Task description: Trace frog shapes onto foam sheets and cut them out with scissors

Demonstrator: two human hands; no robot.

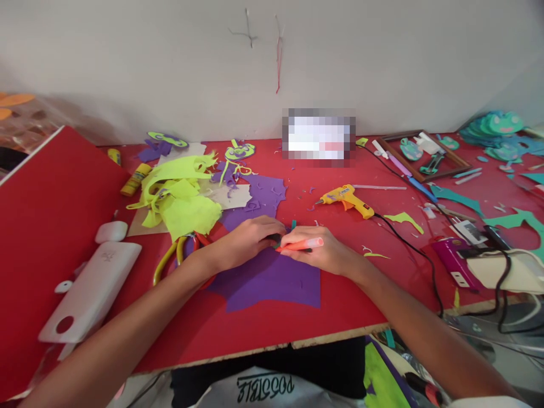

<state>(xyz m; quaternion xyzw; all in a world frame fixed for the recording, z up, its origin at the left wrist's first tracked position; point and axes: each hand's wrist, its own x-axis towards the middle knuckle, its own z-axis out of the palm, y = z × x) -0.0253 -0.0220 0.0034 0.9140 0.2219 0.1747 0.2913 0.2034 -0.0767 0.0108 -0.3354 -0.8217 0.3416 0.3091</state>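
Observation:
A purple craft sheet [276,286] with ragged cut edges lies in front of me, under both hands. My right hand [317,249] is closed round an orange pen [304,244], its pale translucent end pointing right; the tip is hidden by my fingers. Close beside it, my left hand [253,241] rests on the sheet with curled fingers. A small dark-and-green piece shows between the two hands, mostly covered, so I cannot tell its kind. Left of my left hand are yellow-handled pliers [164,263] and a red handle, partly under yellow-green scraps [187,209].
A yellow glue gun [346,198] with a black cord lies right of centre. On the left are a white power bank [93,292], an earbud case [111,231] and a glue stick [136,179]. A wooden frame [461,170], teal cut-outs [493,130] and a purple power strip [454,263] occupy the right.

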